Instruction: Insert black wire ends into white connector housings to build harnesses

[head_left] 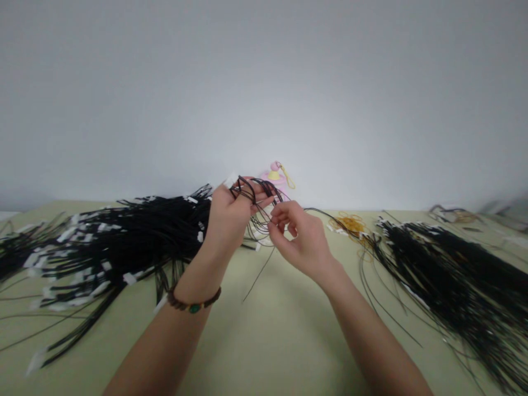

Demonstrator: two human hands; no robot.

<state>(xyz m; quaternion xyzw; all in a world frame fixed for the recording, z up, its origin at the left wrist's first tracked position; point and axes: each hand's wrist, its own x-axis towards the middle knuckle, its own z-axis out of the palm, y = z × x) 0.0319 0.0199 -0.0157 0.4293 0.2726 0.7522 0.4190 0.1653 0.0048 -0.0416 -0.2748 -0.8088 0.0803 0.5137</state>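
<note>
In the middle of the view, my left hand is closed around a looped bundle of thin black cables. A white piece, perhaps a label or connector, shows at the top of that hand. Close on its right, my right hand pinches with thumb and fingertips at thin strands of the same bundle; exactly what lies between the fingertips is too small to make out. One thin dark strand hangs down below the hands toward the table.
A large pile of black cables with white ends covers the left of the table. More black cables lie on the right. Yellow rubber bands sit near them. A pink item with a yellow loop stands behind my hands, before the wall.
</note>
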